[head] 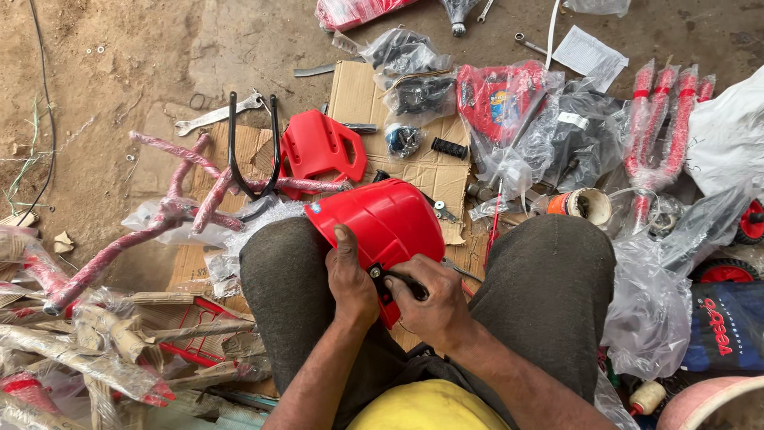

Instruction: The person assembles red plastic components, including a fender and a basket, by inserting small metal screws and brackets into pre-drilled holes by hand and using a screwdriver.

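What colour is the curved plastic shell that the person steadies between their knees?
Bright red: the curved plastic shell shows plainly in the head view.

From my remote view: yellow shirt (426, 408) at six o'clock; dark grey trousers (549, 295) covering both knees, at eight and four o'clock. Forearms are bare, no sleeves showing. Left hand (350, 283) and right hand (430, 299) are ungloved, without rings.

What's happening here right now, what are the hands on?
A person sits on the ground with a red plastic seat between the knees. The left hand steadies its edge while the right hand presses a dark-handled tool against it. A flat red plastic part, wrapped red frame tubes and bagged parts lie around.
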